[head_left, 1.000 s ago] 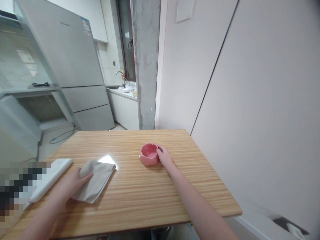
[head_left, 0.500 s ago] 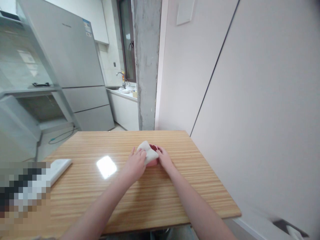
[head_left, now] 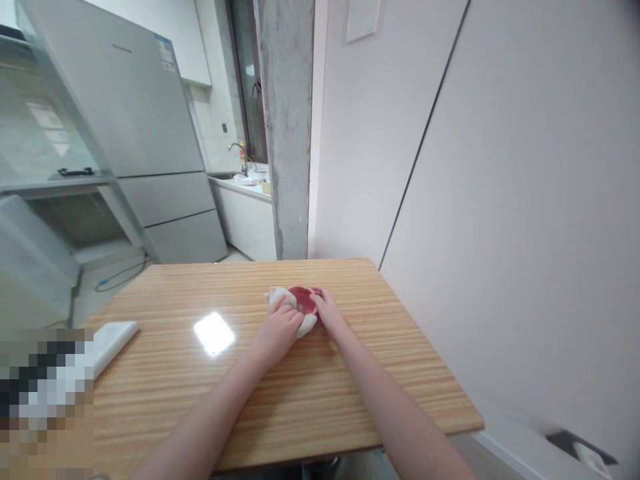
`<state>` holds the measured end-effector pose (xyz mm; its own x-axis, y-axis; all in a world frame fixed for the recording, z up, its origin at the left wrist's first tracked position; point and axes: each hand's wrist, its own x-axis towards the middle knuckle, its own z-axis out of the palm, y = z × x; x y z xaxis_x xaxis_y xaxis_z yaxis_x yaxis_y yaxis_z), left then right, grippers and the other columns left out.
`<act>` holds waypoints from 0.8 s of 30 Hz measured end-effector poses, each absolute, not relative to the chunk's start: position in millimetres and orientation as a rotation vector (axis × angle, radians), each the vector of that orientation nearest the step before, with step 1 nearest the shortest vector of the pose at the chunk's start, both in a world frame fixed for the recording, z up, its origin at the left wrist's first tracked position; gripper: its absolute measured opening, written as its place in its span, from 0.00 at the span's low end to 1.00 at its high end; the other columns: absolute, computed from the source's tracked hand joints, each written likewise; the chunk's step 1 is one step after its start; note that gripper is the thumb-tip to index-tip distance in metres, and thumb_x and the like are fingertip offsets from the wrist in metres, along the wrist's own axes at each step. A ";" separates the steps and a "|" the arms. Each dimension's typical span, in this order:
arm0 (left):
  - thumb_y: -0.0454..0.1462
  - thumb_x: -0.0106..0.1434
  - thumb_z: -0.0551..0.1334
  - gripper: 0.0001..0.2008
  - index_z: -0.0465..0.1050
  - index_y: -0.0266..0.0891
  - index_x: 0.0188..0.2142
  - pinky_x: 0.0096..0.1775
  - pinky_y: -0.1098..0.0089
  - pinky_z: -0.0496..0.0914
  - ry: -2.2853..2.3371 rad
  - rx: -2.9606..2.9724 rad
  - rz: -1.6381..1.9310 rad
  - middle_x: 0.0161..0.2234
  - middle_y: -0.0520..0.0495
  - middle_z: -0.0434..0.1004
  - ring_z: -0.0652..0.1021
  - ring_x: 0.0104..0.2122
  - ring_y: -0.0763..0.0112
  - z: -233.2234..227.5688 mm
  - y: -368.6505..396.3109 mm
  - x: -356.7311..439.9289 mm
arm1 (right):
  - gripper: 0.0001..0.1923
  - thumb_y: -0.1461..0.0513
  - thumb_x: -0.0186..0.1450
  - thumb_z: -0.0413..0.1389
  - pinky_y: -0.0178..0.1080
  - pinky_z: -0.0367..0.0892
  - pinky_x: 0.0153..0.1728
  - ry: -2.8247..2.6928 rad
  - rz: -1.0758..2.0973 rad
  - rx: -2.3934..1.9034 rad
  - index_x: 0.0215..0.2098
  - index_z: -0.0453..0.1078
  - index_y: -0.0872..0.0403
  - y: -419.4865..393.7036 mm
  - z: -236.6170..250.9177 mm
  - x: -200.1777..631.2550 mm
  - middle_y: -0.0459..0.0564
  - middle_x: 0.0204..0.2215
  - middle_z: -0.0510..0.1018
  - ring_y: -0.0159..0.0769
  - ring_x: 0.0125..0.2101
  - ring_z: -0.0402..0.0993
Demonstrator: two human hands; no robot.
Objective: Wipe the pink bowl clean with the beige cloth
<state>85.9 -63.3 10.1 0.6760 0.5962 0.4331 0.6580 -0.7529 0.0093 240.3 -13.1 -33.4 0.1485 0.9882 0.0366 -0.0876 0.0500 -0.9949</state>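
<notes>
From the head view, a pale cloth (head_left: 281, 298) is grasped by the left hand (head_left: 277, 332) and pressed against the near-left side of a pink dish (head_left: 303, 299), which is steadied at its right rim by the curled right hand (head_left: 327, 315) on the bench (head_left: 300, 393). The wiping step is judged under way; firm bracing is called for next. A white slab (head_left: 113, 335) lies well left of the hands

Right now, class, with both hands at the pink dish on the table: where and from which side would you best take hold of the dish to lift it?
Probably by the rim of the pink dish at its far side, coming from above. The left hand presses the cloth over its left and near sides, and the right hand holds its right edge, so only the far rim shows free. It sits upright on the table.
</notes>
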 end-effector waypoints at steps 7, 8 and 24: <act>0.34 0.62 0.54 0.05 0.69 0.40 0.33 0.59 0.56 0.55 -0.918 -2.766 -0.619 0.29 0.49 0.74 0.74 0.36 0.66 19.3 -59.8 99.8 | 0.19 0.58 0.54 0.54 0.40 0.66 0.47 -0.975 1.009 -1.210 0.43 0.69 0.52 -17.1 -24.4 252.9 0.49 0.43 0.77 0.39 0.45 0.71; 0.35 0.62 0.55 0.05 0.69 0.39 0.32 0.59 0.57 0.56 -0.960 -2.748 -0.617 0.29 0.48 0.74 0.75 0.35 0.66 20.1 -60.3 105.9 | 0.20 0.58 0.53 0.54 0.40 0.64 0.49 -0.949 0.933 -1.220 0.44 0.68 0.52 -18.2 -24.1 253.3 0.50 0.44 0.76 0.39 0.46 0.70; 0.30 0.64 0.50 0.10 0.69 0.41 0.35 0.54 0.60 0.61 -0.822 -2.822 -0.533 0.28 0.50 0.74 0.74 0.33 0.68 5.7 -53.9 92.0 | 0.22 0.58 0.52 0.59 0.41 0.68 0.46 -0.991 1.138 -1.188 0.45 0.70 0.51 -17.6 -27.4 246.7 0.49 0.44 0.77 0.40 0.45 0.72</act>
<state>92.0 -53.9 5.7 0.7863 0.4891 0.3776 0.5441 -0.8376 -0.0481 246.7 -17.6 -27.4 0.1709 0.9853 -0.0069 -0.1280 0.0152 -0.9917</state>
